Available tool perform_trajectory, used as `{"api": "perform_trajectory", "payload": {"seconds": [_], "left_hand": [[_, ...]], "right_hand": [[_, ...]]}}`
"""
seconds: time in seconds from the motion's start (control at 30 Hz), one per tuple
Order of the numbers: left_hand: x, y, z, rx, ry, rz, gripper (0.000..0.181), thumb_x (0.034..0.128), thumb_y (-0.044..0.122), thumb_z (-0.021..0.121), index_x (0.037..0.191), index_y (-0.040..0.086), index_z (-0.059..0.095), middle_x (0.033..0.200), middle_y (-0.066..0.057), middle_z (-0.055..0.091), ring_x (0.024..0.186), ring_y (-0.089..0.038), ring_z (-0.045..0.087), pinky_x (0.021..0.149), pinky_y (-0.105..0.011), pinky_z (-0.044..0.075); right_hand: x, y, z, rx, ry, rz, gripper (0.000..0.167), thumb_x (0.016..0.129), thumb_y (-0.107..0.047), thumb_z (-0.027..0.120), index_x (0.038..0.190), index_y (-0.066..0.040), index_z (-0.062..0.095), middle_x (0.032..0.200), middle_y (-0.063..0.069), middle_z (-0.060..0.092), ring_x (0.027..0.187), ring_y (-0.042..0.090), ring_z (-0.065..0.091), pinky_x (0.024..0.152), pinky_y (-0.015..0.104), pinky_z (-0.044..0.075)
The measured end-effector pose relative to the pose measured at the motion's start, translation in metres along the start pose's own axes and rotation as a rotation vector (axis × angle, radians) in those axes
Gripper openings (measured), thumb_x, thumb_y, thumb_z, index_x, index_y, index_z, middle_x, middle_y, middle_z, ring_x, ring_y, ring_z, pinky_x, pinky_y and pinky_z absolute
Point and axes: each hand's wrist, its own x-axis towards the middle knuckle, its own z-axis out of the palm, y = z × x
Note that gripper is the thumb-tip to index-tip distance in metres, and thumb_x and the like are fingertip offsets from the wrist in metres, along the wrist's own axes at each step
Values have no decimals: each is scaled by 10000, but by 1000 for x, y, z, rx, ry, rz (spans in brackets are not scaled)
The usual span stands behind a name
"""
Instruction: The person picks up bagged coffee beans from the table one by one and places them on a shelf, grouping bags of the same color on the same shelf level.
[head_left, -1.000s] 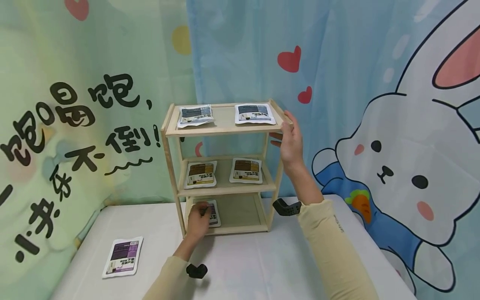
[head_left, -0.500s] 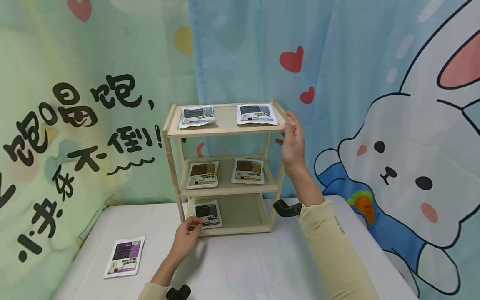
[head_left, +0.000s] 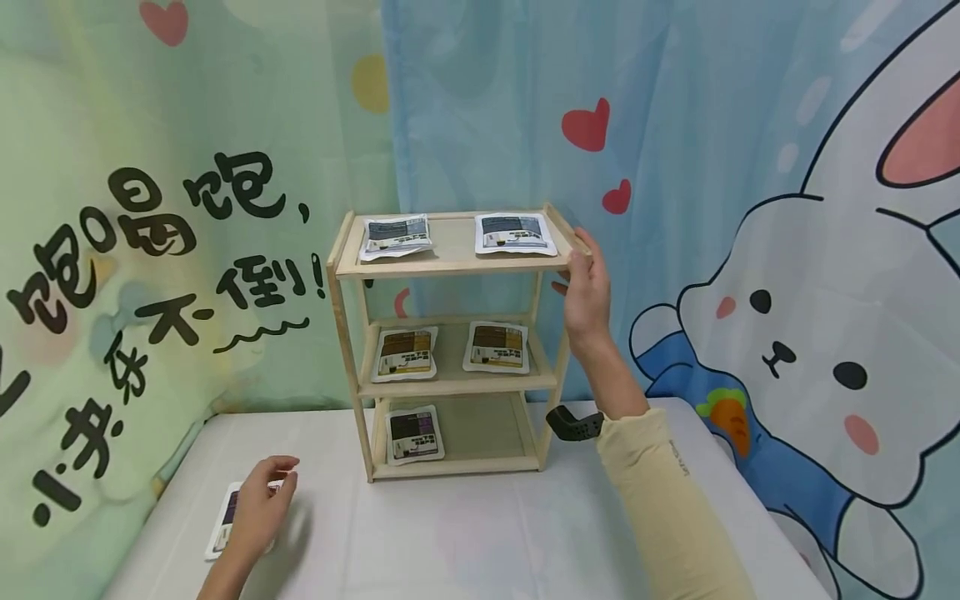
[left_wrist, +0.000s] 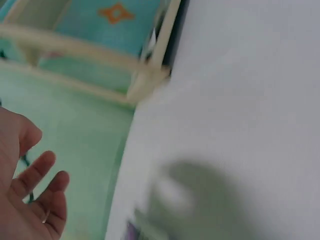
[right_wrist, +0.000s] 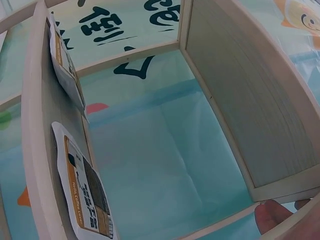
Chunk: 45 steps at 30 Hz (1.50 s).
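My left hand (head_left: 258,508) hovers over a white pouch with a purple label (head_left: 223,523) on the table, partly hiding it. Its fingers are loosely bent with nothing between them, as the left wrist view shows the hand (left_wrist: 35,185) too. With my right hand (head_left: 588,292) I grip the right end of the top tier of a three-tier wooden shelf (head_left: 457,387). In the right wrist view, fingertips (right_wrist: 272,216) wrap the tier's corner. One purple-labelled pouch (head_left: 415,434) lies at the left of the bottom tier.
Two blue-labelled pouches (head_left: 395,236) (head_left: 514,233) lie on the top tier. The middle tier bears two brown-and-yellow pouches (head_left: 405,353) (head_left: 497,347). A white cloth covers the table (head_left: 450,533); printed curtains (head_left: 487,100) hang behind.
My left hand has let go of the pouch on the bottom tier and moved left and toward me, over the pouch on the table. My right hand keeps its grip on the shelf.
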Motion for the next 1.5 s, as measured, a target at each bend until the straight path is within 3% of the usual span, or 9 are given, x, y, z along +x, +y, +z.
{"api": "perform_trajectory", "payload": {"seconds": [0.23, 0.4, 0.67, 0.93, 1.07, 1.3, 1.5], "left_hand": [[6, -31, -32, 147, 9, -44, 262, 889, 9, 602, 1141, -62, 608, 1150, -284, 532, 1080, -449, 501, 868, -571, 416], [9, -42, -43, 223, 25, -145, 359, 857, 75, 673, 1176, -63, 586, 1244, -331, 447, 1168, -519, 412, 910, -644, 323], [6, -56, -43, 271, -61, -327, 566, 859, 208, 700, 1291, -82, 478, 1328, -377, 321, 1218, -556, 321, 950, -683, 276], [-10, -77, -35, 399, -120, -469, 718, 841, 366, 718, 1314, -90, 428, 1284, -399, 330, 1184, -581, 356, 897, -699, 315], [-12, -83, -31, 421, -110, -449, 755, 827, 401, 721, 1309, -103, 432, 1259, -410, 357, 1152, -599, 366, 914, -677, 322], [-10, -79, -31, 438, -168, -405, 820, 807, 503, 718, 1291, -105, 456, 1202, -426, 433, 1072, -623, 397, 876, -654, 344], [-3, -67, -38, 426, -185, -444, 919, 757, 597, 711, 1317, -72, 420, 1189, -409, 438, 1056, -607, 402, 823, -664, 371]], "right_hand": [[1, 0, -1, 15, 11, -11, 485, 1053, -270, 305, 1522, -145, 312, 1383, 141, 485, 1175, 249, 545, 899, 392, 407], [5, -1, 2, 26, 13, -31, 488, 1052, -264, 313, 1518, -122, 313, 1364, 150, 504, 1146, 255, 559, 877, 369, 416], [4, -1, 1, 20, 6, -29, 485, 1054, -267, 307, 1520, -132, 312, 1373, 163, 488, 1147, 274, 555, 869, 360, 421], [-8, 9, -4, -4, -11, 13, 488, 1058, -274, 300, 1523, -124, 300, 1386, 183, 454, 1157, 306, 546, 898, 417, 426], [-11, 14, -4, -1, -18, 12, 493, 1060, -284, 296, 1528, -127, 290, 1387, 178, 453, 1174, 318, 535, 896, 401, 429], [-8, 13, -6, 16, -11, -9, 495, 1058, -280, 306, 1525, -117, 296, 1385, 181, 457, 1163, 327, 542, 881, 396, 430], [0, 5, -3, 33, -19, -50, 499, 1060, -298, 310, 1525, -118, 291, 1363, 173, 477, 1158, 318, 547, 879, 385, 430]]}}
